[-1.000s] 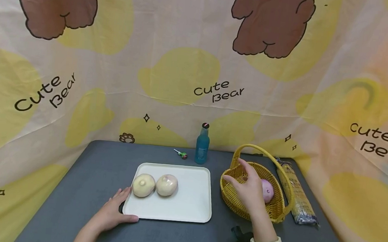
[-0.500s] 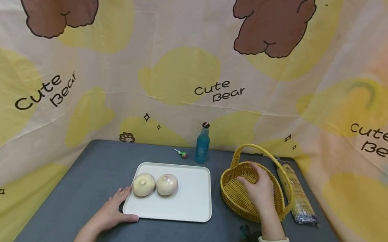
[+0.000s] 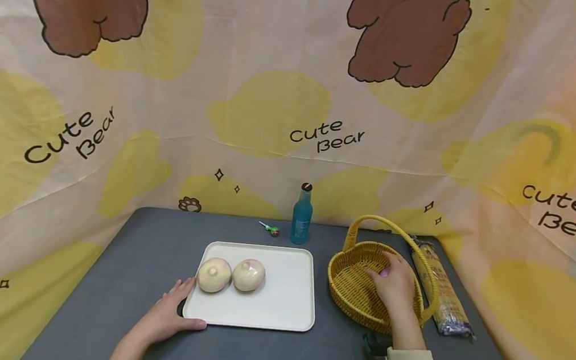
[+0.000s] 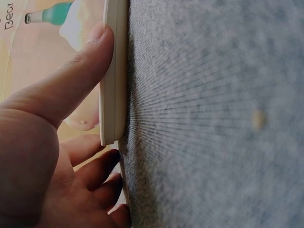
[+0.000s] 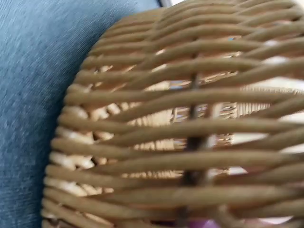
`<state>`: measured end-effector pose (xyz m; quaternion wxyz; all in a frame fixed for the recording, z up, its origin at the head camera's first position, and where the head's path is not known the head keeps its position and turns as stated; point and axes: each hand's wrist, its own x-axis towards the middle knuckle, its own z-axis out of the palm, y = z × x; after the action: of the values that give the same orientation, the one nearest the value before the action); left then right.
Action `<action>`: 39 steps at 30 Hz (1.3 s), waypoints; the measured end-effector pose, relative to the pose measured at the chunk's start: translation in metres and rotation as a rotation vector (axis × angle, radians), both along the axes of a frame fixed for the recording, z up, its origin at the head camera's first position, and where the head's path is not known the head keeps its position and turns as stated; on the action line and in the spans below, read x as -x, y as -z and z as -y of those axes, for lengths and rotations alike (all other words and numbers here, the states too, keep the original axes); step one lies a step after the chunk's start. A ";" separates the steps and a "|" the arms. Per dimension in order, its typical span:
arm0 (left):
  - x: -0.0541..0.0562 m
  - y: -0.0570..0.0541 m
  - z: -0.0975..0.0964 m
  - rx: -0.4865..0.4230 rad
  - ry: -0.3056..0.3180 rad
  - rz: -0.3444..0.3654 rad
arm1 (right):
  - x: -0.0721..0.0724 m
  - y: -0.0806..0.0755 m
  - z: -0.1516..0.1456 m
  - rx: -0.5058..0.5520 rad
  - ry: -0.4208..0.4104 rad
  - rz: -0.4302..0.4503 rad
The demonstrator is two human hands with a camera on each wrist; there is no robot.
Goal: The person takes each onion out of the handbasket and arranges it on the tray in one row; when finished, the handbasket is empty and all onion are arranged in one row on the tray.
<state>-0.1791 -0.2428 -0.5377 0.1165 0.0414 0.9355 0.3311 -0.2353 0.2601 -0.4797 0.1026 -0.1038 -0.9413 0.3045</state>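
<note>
A white tray (image 3: pixel 276 316) lies on the table with two pale, round onions, one onion (image 3: pixel 214 275) at its left side and another onion (image 3: pixel 249 275) beside it. My left hand (image 3: pixel 165 315) rests at the tray's near left corner. Its thumb (image 4: pixel 80 73) lies along the front rim, and the other fingers touch the left side. Inside a yellow wicker basket (image 3: pixel 349 302), my right hand (image 3: pixel 396 284) grips a purple onion (image 3: pixel 385 272), mostly hidden by the hand. In the right wrist view the basket's woven wall (image 5: pixel 190 133) fills most of the picture.
A blue bottle (image 3: pixel 302 218) stands behind the tray, with a lollipop (image 3: pixel 270 229) to its left. Right of the basket lies a long yellow packet (image 3: pixel 440 290). The basket's tall handle (image 3: pixel 409 236) arches over its right side. A printed cloth hangs behind the table.
My right hand has shifted right and lower within the basket, and its fingers have come round the purple onion. The left hand and the tray stay put.
</note>
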 end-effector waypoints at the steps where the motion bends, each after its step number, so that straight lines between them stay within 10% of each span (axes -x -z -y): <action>1: -0.001 0.000 0.000 -0.001 0.002 -0.001 | 0.000 0.001 -0.001 -0.009 0.005 0.014; 22: -0.001 0.001 0.000 0.003 -0.004 0.004 | -0.004 0.004 0.002 -0.011 0.035 0.139; 39: -0.001 0.000 -0.001 0.008 -0.007 -0.002 | -0.011 -0.013 0.010 0.245 -0.079 0.099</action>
<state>-0.1778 -0.2418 -0.5378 0.1148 0.0381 0.9371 0.3275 -0.2240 0.2502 -0.4671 0.0305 -0.0934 -0.9044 0.4153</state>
